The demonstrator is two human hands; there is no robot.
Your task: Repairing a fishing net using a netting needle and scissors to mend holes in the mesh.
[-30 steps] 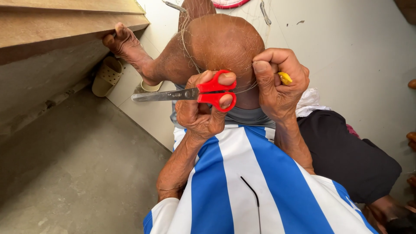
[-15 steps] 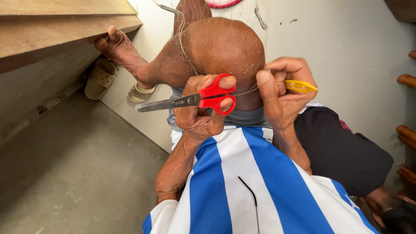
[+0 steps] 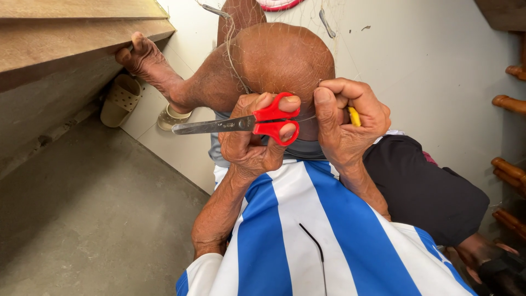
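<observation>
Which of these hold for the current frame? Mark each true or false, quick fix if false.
1. The left hand holds red-handled scissors. True.
2. The scissor blades point to the right of the picture. False: they point left, toward the foot.
3. The right hand grips something yellow. True, only a small part of it shows.
4. A fine net lies over the raised knee. True.
5. The foot rests flat on the floor. False: its toes press against the edge of a wooden ledge.
6. The shirt is striped red and white. False: blue and white.
</observation>
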